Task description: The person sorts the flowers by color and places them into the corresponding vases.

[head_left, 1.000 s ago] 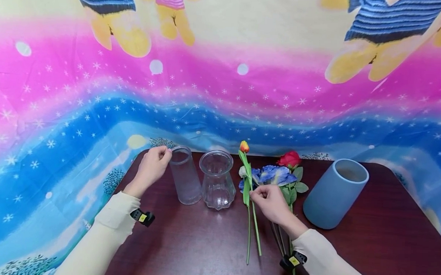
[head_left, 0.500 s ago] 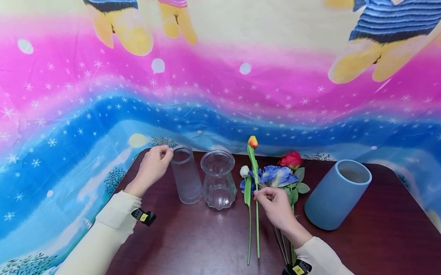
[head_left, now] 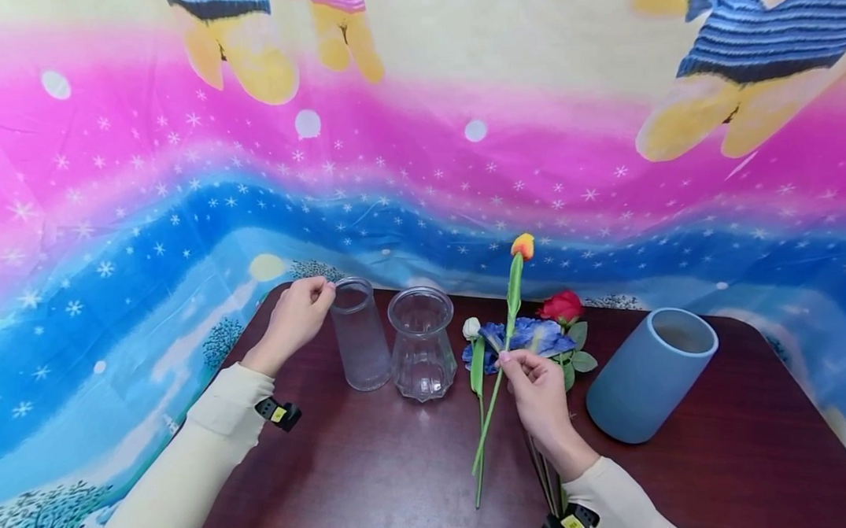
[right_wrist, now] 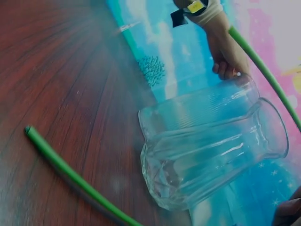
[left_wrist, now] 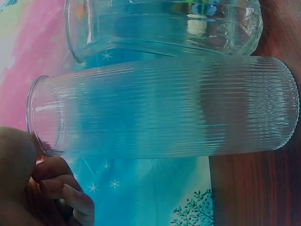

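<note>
My left hand [head_left: 295, 315] pinches the rim of a tall ribbed glass vase [head_left: 361, 344] standing at the left. In the left wrist view, the thumb and fingertips meet at the lip of that vase [left_wrist: 155, 113]. An orange-yellow tulip [head_left: 523, 247] stands upright over the other flowers, its green stem pinched between the thumb and fingers of my right hand [head_left: 543, 399]. The stem slants, its lower end toward the left. Close by lies a white-budded flower [head_left: 471, 327] on the table. In the right wrist view, the held stem [right_wrist: 268, 75] crosses the upper right corner.
A waisted, faceted glass vase [head_left: 424, 358] stands right of the ribbed one. Blue flowers [head_left: 543, 335] and a red rose [head_left: 561, 305] lie behind my right hand, stems toward the front. A blue-grey vase [head_left: 648, 376] stands at the right on the brown table [head_left: 357, 466].
My right hand has lifted the tulip up and rightward, off the white-budded flower, and its stem now tilts with the lower end left. My left hand stays at the rim of the ribbed vase.
</note>
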`<state>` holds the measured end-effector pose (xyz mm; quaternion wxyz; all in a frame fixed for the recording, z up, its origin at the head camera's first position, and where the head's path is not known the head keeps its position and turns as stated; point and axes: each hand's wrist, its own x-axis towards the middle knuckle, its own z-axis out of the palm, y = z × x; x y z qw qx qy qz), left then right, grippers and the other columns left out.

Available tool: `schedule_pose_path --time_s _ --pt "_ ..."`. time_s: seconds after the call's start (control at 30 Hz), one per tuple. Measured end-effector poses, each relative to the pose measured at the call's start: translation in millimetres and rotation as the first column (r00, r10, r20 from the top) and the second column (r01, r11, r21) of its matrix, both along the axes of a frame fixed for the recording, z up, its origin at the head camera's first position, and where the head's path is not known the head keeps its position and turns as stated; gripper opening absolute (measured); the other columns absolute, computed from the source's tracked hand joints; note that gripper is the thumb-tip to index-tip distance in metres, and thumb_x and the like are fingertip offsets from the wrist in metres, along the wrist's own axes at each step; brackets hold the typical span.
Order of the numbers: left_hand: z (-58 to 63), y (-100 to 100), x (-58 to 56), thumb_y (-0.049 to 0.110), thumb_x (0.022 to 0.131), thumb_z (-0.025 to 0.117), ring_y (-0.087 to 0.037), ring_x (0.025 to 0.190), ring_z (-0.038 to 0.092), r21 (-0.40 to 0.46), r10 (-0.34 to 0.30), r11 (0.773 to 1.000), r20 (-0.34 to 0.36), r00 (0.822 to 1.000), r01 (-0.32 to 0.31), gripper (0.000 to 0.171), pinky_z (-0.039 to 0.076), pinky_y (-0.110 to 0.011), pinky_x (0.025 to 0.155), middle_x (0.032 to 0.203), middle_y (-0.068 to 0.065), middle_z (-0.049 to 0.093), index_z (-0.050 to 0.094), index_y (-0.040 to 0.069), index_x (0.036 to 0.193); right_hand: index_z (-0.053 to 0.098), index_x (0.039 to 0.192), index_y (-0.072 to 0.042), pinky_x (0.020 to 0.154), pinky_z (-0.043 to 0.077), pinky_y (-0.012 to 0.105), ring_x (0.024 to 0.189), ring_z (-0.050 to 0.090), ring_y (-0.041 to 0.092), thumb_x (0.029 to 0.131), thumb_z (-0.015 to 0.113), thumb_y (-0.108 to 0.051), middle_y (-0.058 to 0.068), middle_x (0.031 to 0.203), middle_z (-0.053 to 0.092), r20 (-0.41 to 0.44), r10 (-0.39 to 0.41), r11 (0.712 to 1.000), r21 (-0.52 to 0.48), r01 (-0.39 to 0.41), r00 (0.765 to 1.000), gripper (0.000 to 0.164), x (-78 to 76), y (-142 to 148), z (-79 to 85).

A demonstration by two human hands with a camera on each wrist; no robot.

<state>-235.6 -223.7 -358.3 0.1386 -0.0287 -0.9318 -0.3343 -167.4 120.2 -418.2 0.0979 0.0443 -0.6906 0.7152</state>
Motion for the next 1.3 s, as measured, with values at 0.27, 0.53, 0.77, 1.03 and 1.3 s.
schedule_pose_path --time_s 0.27,0.53,0.77,1.03,1.3 --pt "-0.2 1 0.3 0.03 0.104 0.046 -0.019 0.053 0.032 -0.003 0.006 1.0 0.004 1.0 -0.005 0.04 0.026 -0.031 0.052 0.058 0.003 0.031 0.037 0.014 0.068 0.07 0.084 -0.011 0.048 0.017 0.033 0.046 0.026 0.006 0.102 0.057 -0.007 -0.007 0.052 0.034 -0.039 -0.046 0.969 -0.245 0.035 0.998 0.023 -0.8 -6 7.6" --pt "1.1 1 1.3 0.031 0.105 0.046 -0.02 0.053 0.034 -0.002 0.0 1.0 0.012 1.0 0.0 0.041 0.027 -0.031 0.053 0.058 0.002 0.032 0.037 0.014 0.069 0.072 0.087 -0.005 0.048 0.017 0.03 0.046 0.029 0.005 0.1 0.06 -0.006 -0.007 0.052 0.037 -0.097 -0.078 0.932 -0.36 0.038 0.992 0.018 -2.3 -11 15.0" --pt "0.5 1 0.6 0.03 0.105 0.046 -0.02 0.053 0.034 -0.01 0.001 1.0 0.011 1.0 -0.001 0.04 0.028 -0.031 0.053 0.058 0.002 0.033 0.037 0.014 0.068 0.074 0.092 0.0 0.048 0.017 0.032 0.044 0.024 0.009 0.099 0.062 -0.007 -0.006 0.051 0.035 -0.137 -0.121 0.92 -0.388 0.059 0.983 0.015 -4.6 -13 22.1" --pt "-1.1 0 0.5 0.028 0.105 0.047 -0.021 0.052 0.035 0.001 -0.004 1.0 0.013 1.0 0.004 0.041 0.028 -0.031 0.052 0.058 0.001 0.033 0.038 0.014 0.068 0.076 0.086 -0.01 0.047 0.017 0.028 0.044 0.025 0.005 0.095 0.066 0.0 -0.007 0.052 0.041 -0.179 -0.144 0.929 -0.364 0.07 0.973 0.017 -9.7 -19 30.7" --pt "0.4 0 -0.9 0.029 0.104 0.047 -0.018 0.053 0.035 -0.005 0.0 1.0 0.006 1.0 0.0 0.041 0.029 -0.03 0.054 0.057 0.004 0.032 0.038 0.014 0.068 0.074 0.082 -0.011 0.045 0.025 0.026 0.045 0.034 0.006 0.093 0.07 -0.003 -0.006 0.051 0.043 -0.231 -0.193 0.956 -0.263 0.129 0.954 0.014 -12.4 -23 40.7"
